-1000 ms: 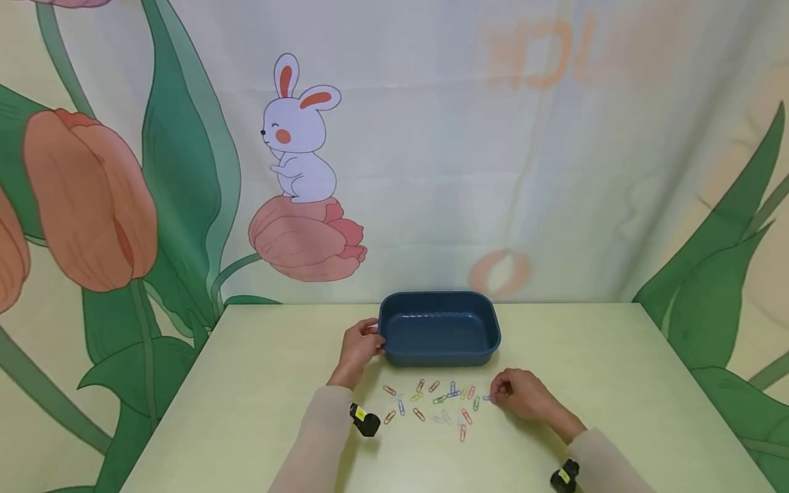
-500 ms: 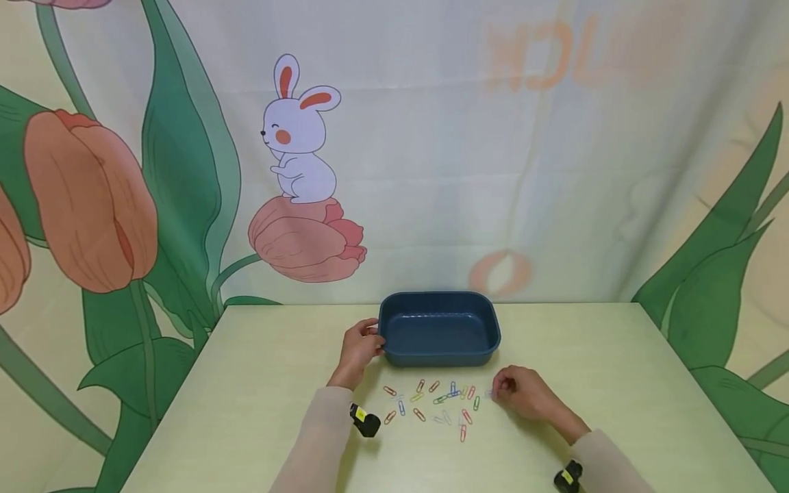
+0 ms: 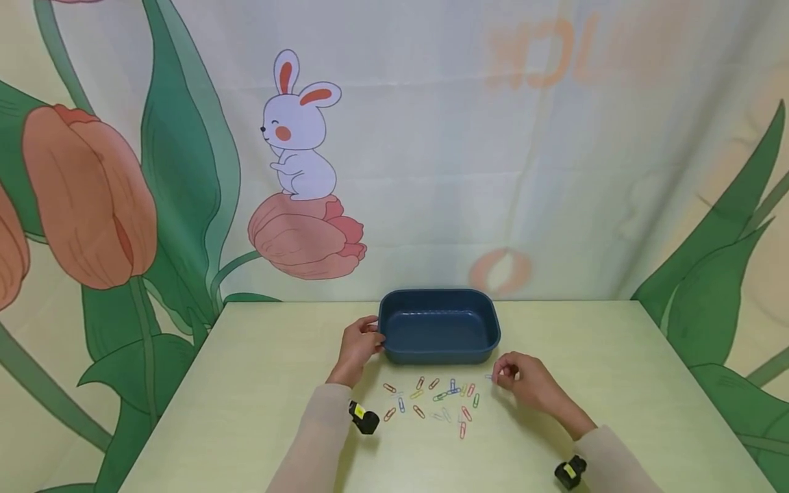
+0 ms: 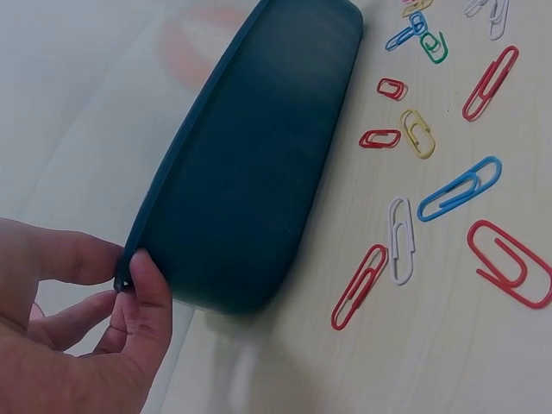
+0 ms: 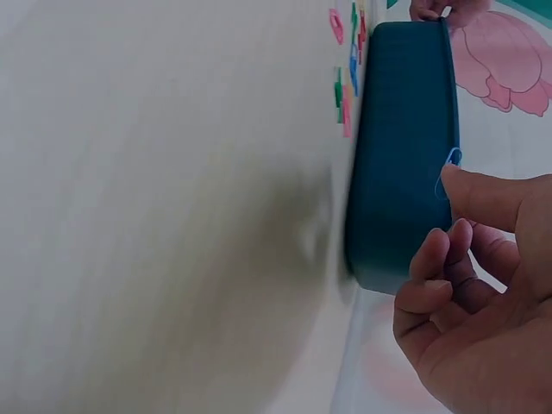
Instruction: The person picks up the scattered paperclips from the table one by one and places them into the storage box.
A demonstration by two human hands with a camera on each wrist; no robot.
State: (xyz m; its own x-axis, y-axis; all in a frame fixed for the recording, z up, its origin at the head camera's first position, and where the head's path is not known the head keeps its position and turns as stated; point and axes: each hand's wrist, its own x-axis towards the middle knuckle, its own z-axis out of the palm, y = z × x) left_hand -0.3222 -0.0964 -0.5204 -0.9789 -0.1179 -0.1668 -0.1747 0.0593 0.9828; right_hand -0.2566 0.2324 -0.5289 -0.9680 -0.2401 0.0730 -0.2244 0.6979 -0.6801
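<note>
A dark blue rectangular bin (image 3: 439, 357) stands at the back of the table. At its left end my left hand (image 3: 359, 349) pinches the rim between thumb and fingers, seen close up in the left wrist view. My right hand (image 3: 527, 382) is just in front of the bin's right corner, over the table. Between its thumb and index finger it pinches a small blue paper clip (image 5: 453, 157), which overlaps the bin's rim in the right wrist view. The other right fingers are curled. Loose paper clips lie in front of the bin, among them a red one (image 4: 360, 287) and a white one (image 4: 401, 241).
More paper clips in blue, yellow and green are spread on the pale table (image 3: 259, 411), including a green clip (image 3: 477, 400) left of the right hand. A printed curtain (image 3: 419, 171) with a rabbit and tulips hangs behind the table's back edge.
My right hand has moved a little away from me, towards the bin, with the blue paper clip in its fingers. My left hand stays on the bin's rim.
</note>
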